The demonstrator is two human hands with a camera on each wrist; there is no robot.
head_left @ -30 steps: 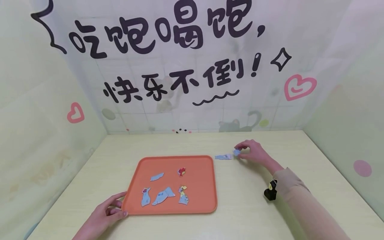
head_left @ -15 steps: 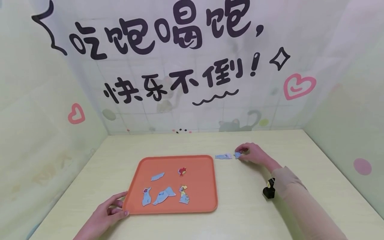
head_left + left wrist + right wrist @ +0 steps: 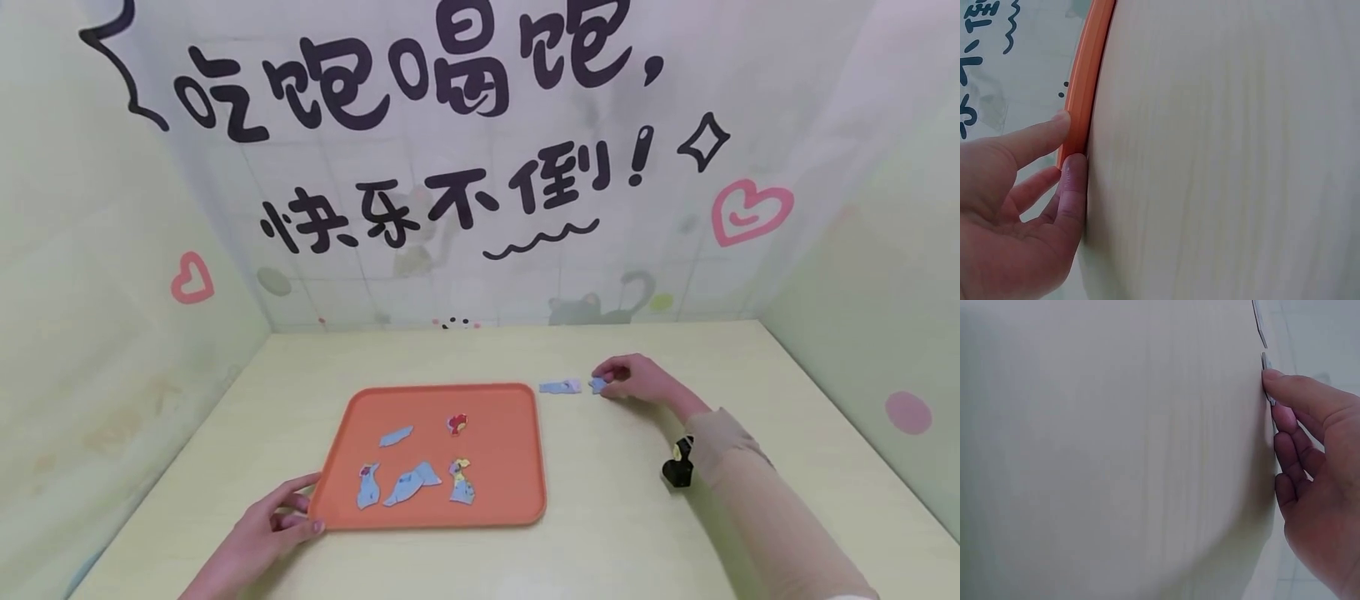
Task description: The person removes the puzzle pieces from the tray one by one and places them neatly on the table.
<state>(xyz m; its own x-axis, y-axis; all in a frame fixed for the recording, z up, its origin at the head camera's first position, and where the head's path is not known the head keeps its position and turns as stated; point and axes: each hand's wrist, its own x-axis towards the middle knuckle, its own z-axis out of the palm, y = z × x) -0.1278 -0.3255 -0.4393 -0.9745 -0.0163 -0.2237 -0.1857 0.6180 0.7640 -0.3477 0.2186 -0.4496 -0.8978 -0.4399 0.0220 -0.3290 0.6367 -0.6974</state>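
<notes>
An orange tray [image 3: 487, 492] lies on the table, with several flat, irregular puzzle pieces on it, mostly light blue. My left hand [image 3: 270, 521] holds the tray's near left corner between thumb and fingers; the left wrist view shows fingertips on the tray rim [image 3: 1079, 103]. Beyond the tray's far right corner, my right hand [image 3: 637, 379] pinches a small blue puzzle piece [image 3: 597, 385] at the tabletop. Part of that piece is hidden by the fingers. A longer blue puzzle piece [image 3: 558, 387] with a pinkish end lies just left of it, a small gap apart.
On the tray are a red piece [image 3: 457, 424], a blue strip [image 3: 396, 436] and larger pieces such as the blue one [image 3: 414, 483] along the near side. A black object [image 3: 677, 471] sits by the right sleeve. A printed cloth wall [image 3: 480, 292] stands behind the table.
My right hand has shifted slightly right with the small puzzle piece, widening its gap from the longer piece. The left hand stays at the tray corner.
</notes>
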